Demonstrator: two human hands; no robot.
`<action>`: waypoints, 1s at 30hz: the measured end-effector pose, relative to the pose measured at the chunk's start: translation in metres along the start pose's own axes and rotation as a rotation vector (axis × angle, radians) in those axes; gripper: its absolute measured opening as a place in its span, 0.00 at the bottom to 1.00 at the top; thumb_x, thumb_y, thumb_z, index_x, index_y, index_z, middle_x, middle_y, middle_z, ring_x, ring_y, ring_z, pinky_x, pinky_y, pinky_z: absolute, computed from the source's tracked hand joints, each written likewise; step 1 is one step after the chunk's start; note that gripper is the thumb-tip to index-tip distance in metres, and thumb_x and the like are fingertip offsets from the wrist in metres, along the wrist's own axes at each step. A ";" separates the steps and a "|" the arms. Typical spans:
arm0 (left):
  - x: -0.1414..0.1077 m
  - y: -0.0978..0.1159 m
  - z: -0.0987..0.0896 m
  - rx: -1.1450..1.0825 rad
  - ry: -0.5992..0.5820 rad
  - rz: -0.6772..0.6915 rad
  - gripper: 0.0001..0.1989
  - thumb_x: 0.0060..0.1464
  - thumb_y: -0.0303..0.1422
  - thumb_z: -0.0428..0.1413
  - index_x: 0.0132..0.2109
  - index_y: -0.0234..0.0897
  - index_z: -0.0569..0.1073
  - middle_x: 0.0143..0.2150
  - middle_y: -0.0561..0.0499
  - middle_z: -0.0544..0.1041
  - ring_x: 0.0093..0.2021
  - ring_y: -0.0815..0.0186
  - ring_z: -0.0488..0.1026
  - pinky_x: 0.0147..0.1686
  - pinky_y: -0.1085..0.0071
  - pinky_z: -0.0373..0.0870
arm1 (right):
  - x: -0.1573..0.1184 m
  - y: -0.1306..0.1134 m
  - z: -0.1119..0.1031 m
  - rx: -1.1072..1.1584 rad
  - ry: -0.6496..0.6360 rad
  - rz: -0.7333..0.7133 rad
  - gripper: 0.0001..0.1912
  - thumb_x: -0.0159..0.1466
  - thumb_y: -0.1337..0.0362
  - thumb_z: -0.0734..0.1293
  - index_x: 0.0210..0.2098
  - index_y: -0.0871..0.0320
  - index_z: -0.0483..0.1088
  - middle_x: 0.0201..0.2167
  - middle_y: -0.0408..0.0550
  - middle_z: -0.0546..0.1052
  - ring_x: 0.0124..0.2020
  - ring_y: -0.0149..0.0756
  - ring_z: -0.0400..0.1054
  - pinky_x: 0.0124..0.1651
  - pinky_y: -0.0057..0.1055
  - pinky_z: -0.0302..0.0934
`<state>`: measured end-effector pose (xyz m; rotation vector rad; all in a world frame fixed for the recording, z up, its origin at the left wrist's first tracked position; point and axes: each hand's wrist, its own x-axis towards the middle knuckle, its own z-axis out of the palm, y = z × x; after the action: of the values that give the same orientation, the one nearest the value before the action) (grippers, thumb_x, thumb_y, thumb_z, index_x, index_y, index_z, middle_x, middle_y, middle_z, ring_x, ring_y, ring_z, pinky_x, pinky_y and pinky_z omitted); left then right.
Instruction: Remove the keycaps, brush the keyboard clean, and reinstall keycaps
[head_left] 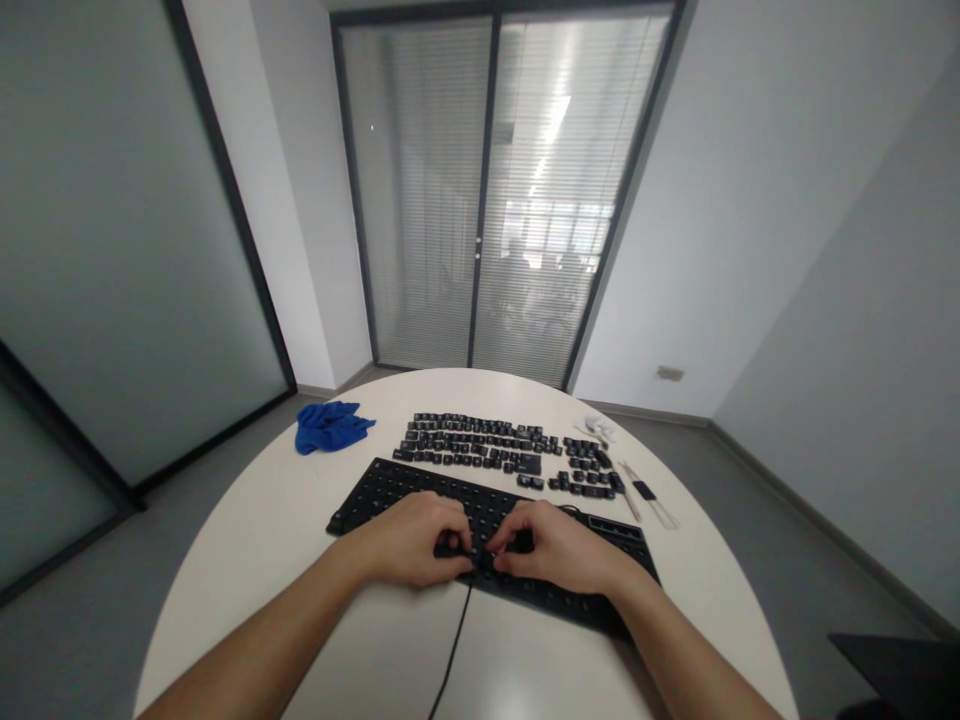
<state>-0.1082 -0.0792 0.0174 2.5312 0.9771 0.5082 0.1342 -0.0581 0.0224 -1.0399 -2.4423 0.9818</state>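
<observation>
A black keyboard lies slightly turned on the round table, its keycaps off and rows of small round key mounts showing. My left hand rests over its middle, thumb and fingers curled toward each other near the front edge. Facing it from the other side, my right hand is bent in a similar pinch. Both sets of fingertips meet the keyboard close together. Whatever is between them is too small and dark to name. Beyond the keyboard, loose black keycaps are laid out in rows.
A crumpled blue cloth lies at the far left of the white table. At the right are a keycap puller with wire loops, a brush and a whitish bundle. The keyboard's cable runs toward me.
</observation>
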 end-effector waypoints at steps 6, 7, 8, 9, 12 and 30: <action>0.000 -0.001 0.002 0.013 -0.005 -0.001 0.03 0.52 0.30 0.62 0.36 0.39 0.78 0.33 0.53 0.77 0.34 0.66 0.74 0.36 0.72 0.65 | -0.001 0.000 0.000 0.002 -0.022 -0.013 0.10 0.58 0.66 0.70 0.37 0.54 0.83 0.32 0.43 0.83 0.32 0.35 0.72 0.35 0.27 0.61; 0.000 -0.001 0.002 0.015 -0.006 -0.003 0.03 0.52 0.30 0.62 0.36 0.39 0.78 0.33 0.53 0.77 0.34 0.65 0.74 0.36 0.72 0.65 | -0.001 0.000 0.000 0.003 -0.021 -0.011 0.10 0.58 0.66 0.70 0.37 0.55 0.83 0.32 0.43 0.82 0.32 0.35 0.72 0.35 0.27 0.61; 0.000 -0.001 0.002 0.016 -0.008 -0.005 0.03 0.52 0.30 0.62 0.36 0.39 0.78 0.33 0.53 0.77 0.34 0.65 0.74 0.36 0.72 0.65 | -0.001 0.000 0.000 0.005 -0.021 -0.010 0.10 0.58 0.66 0.70 0.37 0.55 0.83 0.31 0.43 0.82 0.32 0.35 0.72 0.35 0.27 0.61; 0.000 0.000 0.002 0.016 -0.008 -0.005 0.03 0.52 0.30 0.62 0.36 0.39 0.78 0.33 0.53 0.77 0.34 0.65 0.74 0.37 0.71 0.66 | -0.001 0.000 0.000 0.006 -0.021 -0.009 0.09 0.58 0.65 0.70 0.37 0.55 0.83 0.31 0.43 0.82 0.32 0.35 0.72 0.35 0.27 0.61; 0.000 0.000 0.001 0.013 -0.006 -0.004 0.03 0.52 0.30 0.62 0.36 0.39 0.78 0.33 0.53 0.77 0.34 0.65 0.74 0.38 0.71 0.66 | -0.001 0.000 0.001 -0.004 -0.008 0.000 0.09 0.57 0.64 0.70 0.37 0.54 0.82 0.32 0.43 0.82 0.33 0.36 0.72 0.36 0.27 0.61; -0.002 -0.003 0.001 -0.001 -0.005 0.005 0.04 0.52 0.30 0.62 0.37 0.39 0.78 0.34 0.53 0.78 0.35 0.66 0.74 0.37 0.72 0.66 | -0.003 -0.017 0.006 -0.118 0.015 -0.034 0.05 0.54 0.68 0.72 0.32 0.56 0.79 0.29 0.43 0.79 0.31 0.34 0.69 0.32 0.25 0.57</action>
<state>-0.1105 -0.0786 0.0150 2.5336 0.9692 0.5035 0.1242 -0.0720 0.0301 -1.0351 -2.5238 0.8246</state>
